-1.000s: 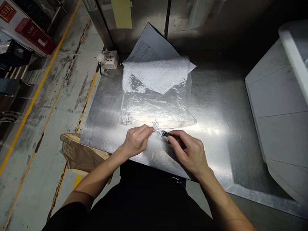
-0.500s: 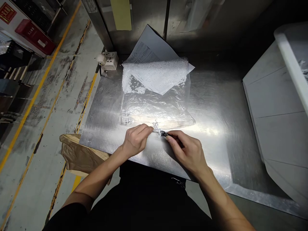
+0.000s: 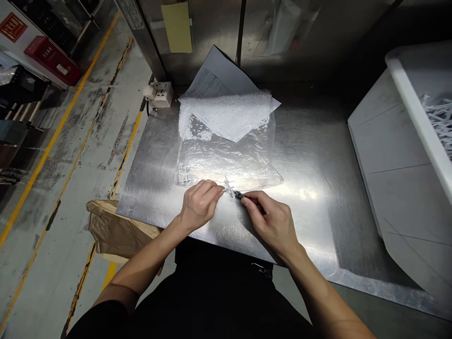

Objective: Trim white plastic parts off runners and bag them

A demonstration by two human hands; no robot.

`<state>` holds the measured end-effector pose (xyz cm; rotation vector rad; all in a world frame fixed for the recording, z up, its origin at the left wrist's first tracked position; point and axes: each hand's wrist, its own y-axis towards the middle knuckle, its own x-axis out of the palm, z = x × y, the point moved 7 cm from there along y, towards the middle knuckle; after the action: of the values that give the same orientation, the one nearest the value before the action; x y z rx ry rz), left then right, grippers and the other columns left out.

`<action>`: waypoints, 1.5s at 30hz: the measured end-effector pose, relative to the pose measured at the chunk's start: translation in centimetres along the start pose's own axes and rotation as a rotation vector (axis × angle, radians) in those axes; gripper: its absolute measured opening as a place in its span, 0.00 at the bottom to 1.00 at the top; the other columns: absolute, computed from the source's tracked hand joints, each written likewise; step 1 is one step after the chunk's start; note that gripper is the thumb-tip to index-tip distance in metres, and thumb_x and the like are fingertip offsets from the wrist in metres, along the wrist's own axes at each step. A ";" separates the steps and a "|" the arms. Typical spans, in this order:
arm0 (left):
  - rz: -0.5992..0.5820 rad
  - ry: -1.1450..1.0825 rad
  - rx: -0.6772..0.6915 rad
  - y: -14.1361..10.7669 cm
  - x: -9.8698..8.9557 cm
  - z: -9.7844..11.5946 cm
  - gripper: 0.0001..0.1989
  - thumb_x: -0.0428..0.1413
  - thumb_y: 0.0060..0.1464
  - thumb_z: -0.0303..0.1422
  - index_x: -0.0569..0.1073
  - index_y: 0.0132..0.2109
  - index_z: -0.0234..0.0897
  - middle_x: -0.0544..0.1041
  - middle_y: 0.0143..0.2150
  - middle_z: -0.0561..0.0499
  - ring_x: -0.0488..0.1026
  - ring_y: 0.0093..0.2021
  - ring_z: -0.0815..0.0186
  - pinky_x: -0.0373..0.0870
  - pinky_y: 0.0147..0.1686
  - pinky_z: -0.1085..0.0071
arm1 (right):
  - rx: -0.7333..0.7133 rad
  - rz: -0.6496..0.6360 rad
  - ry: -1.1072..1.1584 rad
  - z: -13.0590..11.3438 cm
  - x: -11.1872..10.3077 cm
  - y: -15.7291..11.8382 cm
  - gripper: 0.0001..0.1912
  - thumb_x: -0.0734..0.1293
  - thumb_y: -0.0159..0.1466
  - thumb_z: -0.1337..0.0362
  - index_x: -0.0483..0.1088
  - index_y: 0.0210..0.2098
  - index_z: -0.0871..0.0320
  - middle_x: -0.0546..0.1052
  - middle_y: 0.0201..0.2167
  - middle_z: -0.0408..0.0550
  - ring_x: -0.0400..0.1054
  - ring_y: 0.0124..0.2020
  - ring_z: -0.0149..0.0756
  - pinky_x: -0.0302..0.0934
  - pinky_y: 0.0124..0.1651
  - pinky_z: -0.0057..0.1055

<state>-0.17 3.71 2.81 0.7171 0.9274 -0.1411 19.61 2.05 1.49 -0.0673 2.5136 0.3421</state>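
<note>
My left hand (image 3: pixel 200 205) pinches one end of a small white branched plastic piece (image 3: pixel 229 187) over the metal table's front part. From the right, my right hand (image 3: pixel 270 219) grips a small dark tool (image 3: pixel 239 194), its tip at the white piece. Most of the tool is hidden in my fingers, so its kind is hard to make out. Just behind the hands lies a clear plastic bag (image 3: pixel 229 157) with many tiny white bits gathered toward its far side. A printed paper sheet (image 3: pixel 219 70) lies partly under or inside the bag; I cannot tell which.
A white bin (image 3: pixel 395 160) holding white plastic pieces (image 3: pixel 439 120) stands on the right of the metal table (image 3: pixel 303 141). At the back left sits a power socket block (image 3: pixel 162 94). A brown paper-like bag (image 3: pixel 116 230) is below the table's left edge.
The view has shifted slightly, showing more of the bin's white pieces. The small white piece has turned a little between my hands. Both hands keep their hold.
</note>
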 end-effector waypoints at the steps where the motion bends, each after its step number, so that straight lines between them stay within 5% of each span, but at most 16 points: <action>1: 0.001 -0.006 -0.003 0.0 0.0 0.0 0.07 0.56 0.75 0.25 0.80 0.51 0.36 0.84 0.43 0.47 0.82 0.44 0.61 0.78 0.40 0.66 | 0.014 0.005 0.010 0.1 0.0 0.0 0.08 0.69 0.79 0.61 0.79 0.46 0.55 0.82 0.31 0.41 0.75 0.26 0.33 0.64 0.32 0.32; 28: -0.060 -0.016 0.000 -0.3 0.2 -0.2 0.11 0.49 0.77 0.25 0.77 0.49 0.36 0.80 0.35 0.49 0.77 0.33 0.64 0.71 0.33 0.68 | 0.025 -0.059 0.232 -0.1 -0.1 -0.3 0.08 0.70 0.77 0.59 0.81 0.49 0.53 0.86 0.38 0.47 0.79 0.32 0.38 0.73 0.36 0.36; 45: -0.008 0.040 0.025 -0.3 -0.1 0.2 0.09 0.52 0.77 0.25 0.78 0.49 0.35 0.82 0.36 0.49 0.79 0.34 0.64 0.73 0.34 0.68 | 0.089 -0.065 0.195 0.1 0.1 -0.2 0.09 0.70 0.78 0.58 0.81 0.49 0.54 0.84 0.34 0.45 0.74 0.27 0.36 0.69 0.32 0.34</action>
<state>-0.15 3.36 2.81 0.7422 0.9682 -0.1460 19.57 1.84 1.33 -0.1536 2.7084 0.2053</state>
